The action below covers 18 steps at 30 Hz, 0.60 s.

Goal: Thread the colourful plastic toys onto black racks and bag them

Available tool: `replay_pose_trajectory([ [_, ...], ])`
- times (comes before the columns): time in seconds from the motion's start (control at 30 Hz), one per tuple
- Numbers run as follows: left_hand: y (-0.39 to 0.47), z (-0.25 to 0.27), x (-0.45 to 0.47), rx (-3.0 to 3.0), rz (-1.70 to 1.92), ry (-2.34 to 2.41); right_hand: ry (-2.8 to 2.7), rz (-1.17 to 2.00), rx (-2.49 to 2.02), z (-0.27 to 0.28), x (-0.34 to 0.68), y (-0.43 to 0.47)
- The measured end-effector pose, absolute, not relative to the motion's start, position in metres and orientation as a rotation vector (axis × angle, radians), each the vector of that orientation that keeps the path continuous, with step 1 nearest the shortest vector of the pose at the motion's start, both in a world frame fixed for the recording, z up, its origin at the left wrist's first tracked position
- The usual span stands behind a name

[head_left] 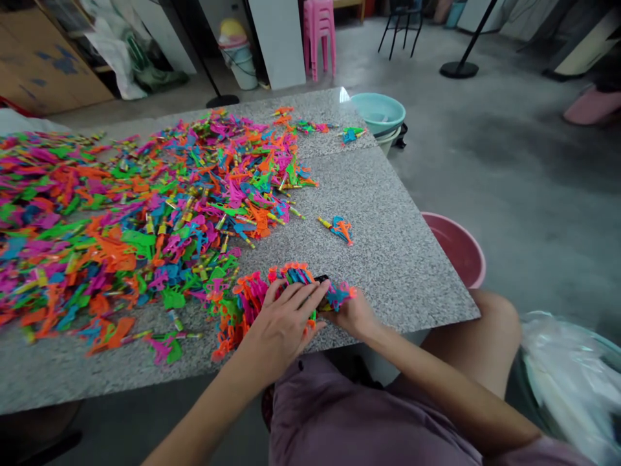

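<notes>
A tight row of small plastic toys (pixel 250 294) in orange, pink, blue and green stands near the table's front edge. My left hand (pixel 284 317) lies across its right end, fingers over the top and thumb on the near side, closed on the toys. At the end of this row, my right hand (pixel 356 316) is closed around a few toys; a blue and pink one (pixel 339 296) sticks out above it. Its fingertips are hidden. Between the hands a small black item (pixel 321 279) shows, too covered to name. Another blue and orange toy (pixel 341 228) with a yellow tip lies apart, beyond my hands.
A large heap of similar toys (pixel 145 194) covers the left of the speckled stone table (pixel 388 259). Beside its right edge are a light blue basin (pixel 378 110) and a pink basin (pixel 456 249). A tub with clear plastic bags (pixel 572 375) stands by my right leg.
</notes>
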State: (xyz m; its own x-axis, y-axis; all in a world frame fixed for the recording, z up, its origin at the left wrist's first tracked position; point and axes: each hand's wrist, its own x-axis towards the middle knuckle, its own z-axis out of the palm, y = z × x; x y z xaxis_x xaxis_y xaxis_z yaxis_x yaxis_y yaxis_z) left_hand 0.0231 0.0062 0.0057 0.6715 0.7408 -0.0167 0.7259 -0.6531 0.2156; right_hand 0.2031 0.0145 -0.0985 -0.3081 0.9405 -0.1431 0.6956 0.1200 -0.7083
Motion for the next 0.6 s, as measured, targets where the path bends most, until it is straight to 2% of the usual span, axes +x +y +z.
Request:
replay_pose_trajectory([
  [0.23, 0.005, 0.009, 0.024, 2.663, 0.091, 1.226, -2.263, 0.932, -1.739, -0.082, 0.192, 0.01],
  [0.4, 0.007, 0.01, 0.024, 2.703, 0.16, 1.224, -2.438, 0.829, -1.568, -0.078, 0.193, 0.014],
  [0.5, 0.008, 0.008, 0.023, 2.724, 0.209, 1.208, -2.53, 0.921, -1.305, -0.068, 0.213, 0.052],
  [0.6, 0.009, 0.005, 0.021, 2.754, 0.23, 1.208, -2.463, 0.671, -1.258, -0.055, 0.229, 0.119],
])
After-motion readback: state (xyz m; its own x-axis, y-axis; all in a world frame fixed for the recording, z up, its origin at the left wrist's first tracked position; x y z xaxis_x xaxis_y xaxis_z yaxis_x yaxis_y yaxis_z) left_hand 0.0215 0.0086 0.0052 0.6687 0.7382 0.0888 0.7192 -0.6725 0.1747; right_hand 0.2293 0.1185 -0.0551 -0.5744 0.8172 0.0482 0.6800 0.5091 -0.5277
